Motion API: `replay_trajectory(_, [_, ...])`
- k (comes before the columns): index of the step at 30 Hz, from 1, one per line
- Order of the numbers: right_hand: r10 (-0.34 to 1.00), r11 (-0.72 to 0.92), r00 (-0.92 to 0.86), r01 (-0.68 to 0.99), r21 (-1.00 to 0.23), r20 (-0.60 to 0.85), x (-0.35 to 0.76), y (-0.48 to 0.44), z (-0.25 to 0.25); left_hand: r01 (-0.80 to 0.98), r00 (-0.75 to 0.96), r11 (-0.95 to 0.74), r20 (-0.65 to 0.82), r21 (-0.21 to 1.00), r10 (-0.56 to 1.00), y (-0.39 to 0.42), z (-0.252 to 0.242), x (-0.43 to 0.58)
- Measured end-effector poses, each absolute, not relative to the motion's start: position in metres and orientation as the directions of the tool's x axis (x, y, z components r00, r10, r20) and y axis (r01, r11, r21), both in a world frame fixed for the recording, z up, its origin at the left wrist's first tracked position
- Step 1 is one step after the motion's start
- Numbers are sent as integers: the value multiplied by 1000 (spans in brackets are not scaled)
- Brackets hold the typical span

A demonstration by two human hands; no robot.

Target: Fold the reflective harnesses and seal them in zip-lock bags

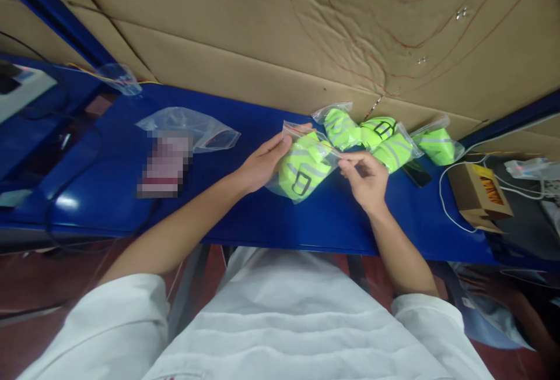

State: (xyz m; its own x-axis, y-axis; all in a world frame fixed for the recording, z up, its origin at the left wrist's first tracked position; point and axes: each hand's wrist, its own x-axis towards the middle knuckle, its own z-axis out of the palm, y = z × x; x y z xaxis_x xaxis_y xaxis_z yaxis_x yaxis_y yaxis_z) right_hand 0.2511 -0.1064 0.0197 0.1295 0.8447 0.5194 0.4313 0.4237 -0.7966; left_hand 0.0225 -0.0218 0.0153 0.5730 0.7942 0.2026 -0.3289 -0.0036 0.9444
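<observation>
Between my hands is a clear zip bag (pixel 286 190) with a folded neon-yellow strap (pixel 306 167) inside, which has grey reflective stripes and a black buckle. My left hand (pixel 265 161) is closed on the bag's left upper side, thumb in front. My right hand (pixel 365 179) pinches the upper right corner of the same bag, near its red-lined zip edge. Just beyond lie several more bagged neon-yellow straps (pixel 343 129), some by my right hand, and another bagged strap (pixel 437 145) sits farther right.
An empty-looking clear bag (pixel 188 123) lies left on the blue table (pixel 245 217), beside a pixelated pinkish item (pixel 166 164). A dark flat object (pixel 417 174), an open cardboard box (pixel 476 193) and white cables are at right. A cardboard wall (pixel 219 42) rises behind. Another person's arm (pixel 511 304) shows lower right.
</observation>
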Motion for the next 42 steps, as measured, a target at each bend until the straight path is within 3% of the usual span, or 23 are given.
replay_trajectory(3, [852, 466, 56, 370, -804, 520, 244, -107, 17, -220, 393, -279, 346, 935, 852, -31, 14, 28])
replay_trajectory(5, [862, 491, -69, 356, -795, 502, 239, -108, 13, -194, 391, -364, 412, 911, 823, -38, 13, 31])
replay_trajectory(8, [843, 526, -149, 436, -731, 517, 233, -113, 12, -256, 489, -330, 417, 908, 766, -45, 14, 33])
replay_trajectory(12, [797, 546, -65, 500, -672, 600, 231, -118, 21, -265, 407, -336, 421, 904, 811, -51, 18, 34])
replay_trajectory(17, [752, 517, 124, 497, -697, 647, 239, -117, 27, -296, 443, -296, 405, 908, 800, -60, 12, 40])
replay_trajectory(20, [757, 544, 89, 462, -700, 647, 239, -116, 29, -333, 491, -286, 424, 899, 761, -58, 9, 40])
replay_trajectory(22, [781, 529, 80, 441, -725, 619, 238, -116, 29, -347, 484, -244, 396, 906, 780, -56, 10, 38])
replay_trajectory(25, [835, 426, 202, 350, -834, 512, 238, -113, 26, -337, 424, -167, 308, 927, 852, -52, 14, 34])
replay_trajectory(30, [928, 306, 163, 178, -935, 335, 244, -107, 25, -352, 529, 12, 188, 936, 827, -44, 18, 28])
replay_trajectory(37, [918, 349, 132, 184, -919, 375, 248, -109, 27, -158, 405, -68, 127, 985, 905, -42, 14, 26])
replay_trajectory(42, [916, 345, 132, 228, -911, 380, 251, -108, 26, -23, 382, -208, 200, 978, 902, -43, 19, 24])
